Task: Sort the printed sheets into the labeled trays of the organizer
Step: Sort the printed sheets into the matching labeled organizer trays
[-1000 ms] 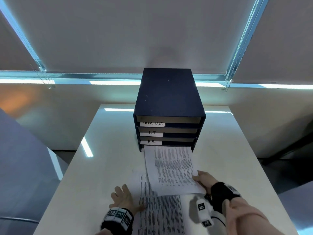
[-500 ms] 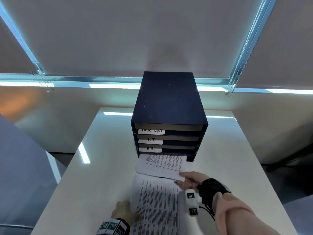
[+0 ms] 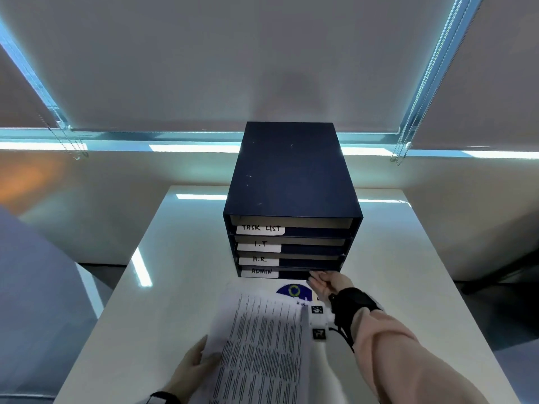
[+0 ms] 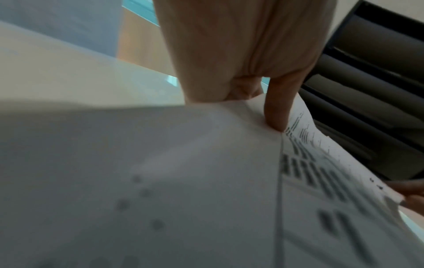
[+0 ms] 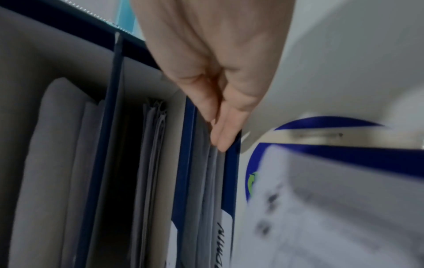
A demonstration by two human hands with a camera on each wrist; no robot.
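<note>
Right arm stretches forward toward twelve o'clock, pink sleeve [image 3: 402,348] and black wrist strap [image 3: 354,304] showing. The right hand [image 3: 328,284] has its fingers [image 5: 220,130] straight and pressed together, tips pointing ahead. Left hand [image 3: 192,365] sits low at seven o'clock, thumb on top, fingers curled under a printed sheet [image 3: 262,345], pinching its near-left edge.

Office setting. Dark blue four-tray desktop organizer [image 3: 292,199] on a plain white desk [image 3: 180,258], trays hand-labeled TASK LIST [image 3: 260,228], I.T [image 3: 259,244], H.R. [image 3: 259,259], ADMIN [image 3: 261,271]; trays hold filed papers per the right wrist view. Dense printed text sheets [image 3: 262,345] lie on the desk. Behind it: wide window with grey roller blinds [image 3: 262,59] pulled down, bead chains [image 3: 420,91] hanging at the sides.
</note>
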